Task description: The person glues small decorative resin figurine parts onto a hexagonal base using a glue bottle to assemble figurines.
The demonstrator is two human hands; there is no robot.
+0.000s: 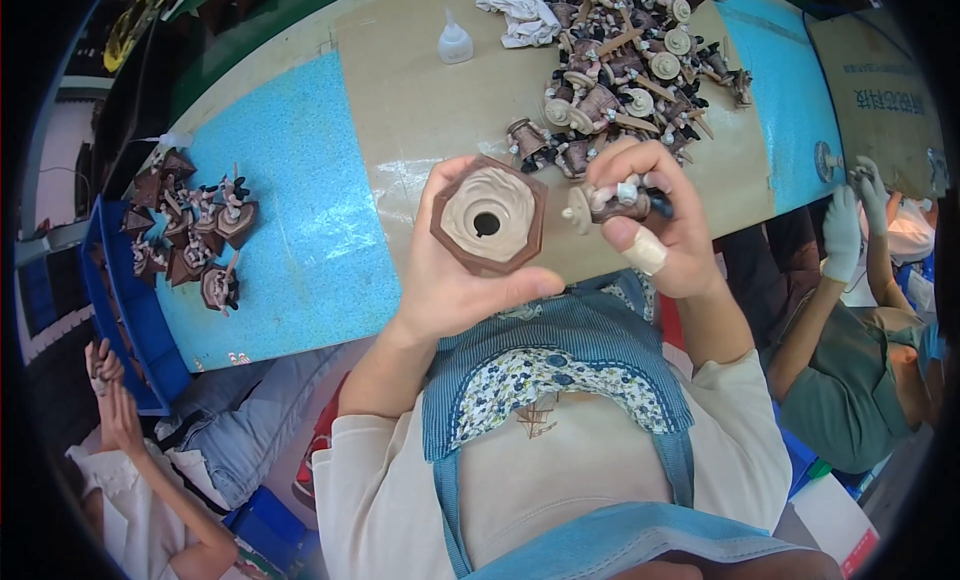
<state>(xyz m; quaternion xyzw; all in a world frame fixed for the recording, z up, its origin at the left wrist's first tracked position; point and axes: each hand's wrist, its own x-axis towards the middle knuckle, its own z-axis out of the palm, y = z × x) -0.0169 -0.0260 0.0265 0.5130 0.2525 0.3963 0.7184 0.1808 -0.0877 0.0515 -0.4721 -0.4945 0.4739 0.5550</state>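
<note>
My left hand is closed around a brown hexagonal base, its hollow, cream-coloured inside with a dark hole turned up. To its right, my right hand grips a small painted figurine with a pale round hat between thumb and fingers. The figurine and the base are apart, both held above the near edge of the table. A pale bandage wraps my right thumb. Just beyond my hands, one brown figurine lies by the edge of a big pile of similar figurines.
A white squeeze bottle and a crumpled white cloth stand at the far side. Figurines on hexagonal bases cluster on a blue mat at left, beside a blue bin. Other people sit at both sides, one wearing white gloves.
</note>
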